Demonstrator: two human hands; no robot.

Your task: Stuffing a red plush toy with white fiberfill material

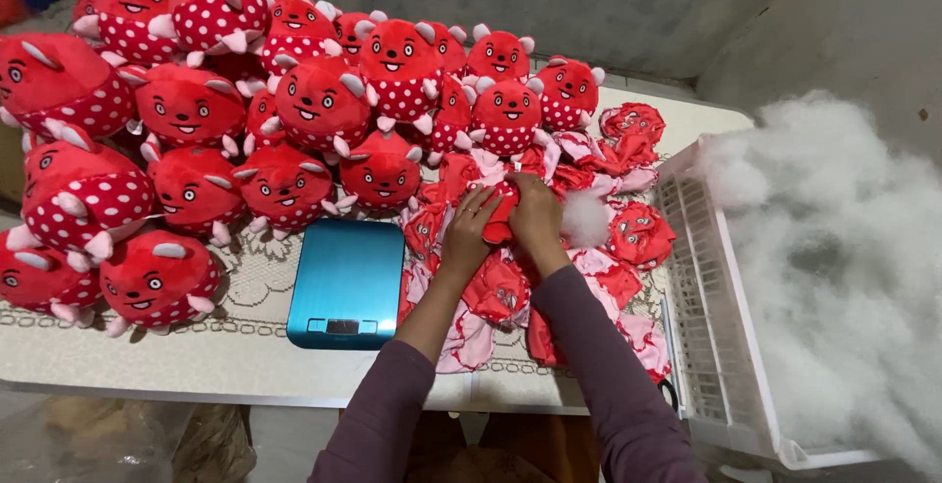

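Head view: left hand (469, 231) and right hand (536, 216) both closed fingers on a red unstuffed toy skin (500, 220), white stuffing tuft (586, 218) beside, teal scale (346, 282) near bench front edge.

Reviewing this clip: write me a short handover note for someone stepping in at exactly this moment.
Left hand and right hand both grip one unstuffed red toy skin; a stuffing tuft lies by the right hand.
More flat skins are heaped around it.
Done: stuffed red toys piled to the left.
Blue scale is bare.
White basket on the right holds loose stuffing.
Left: the flat skins.
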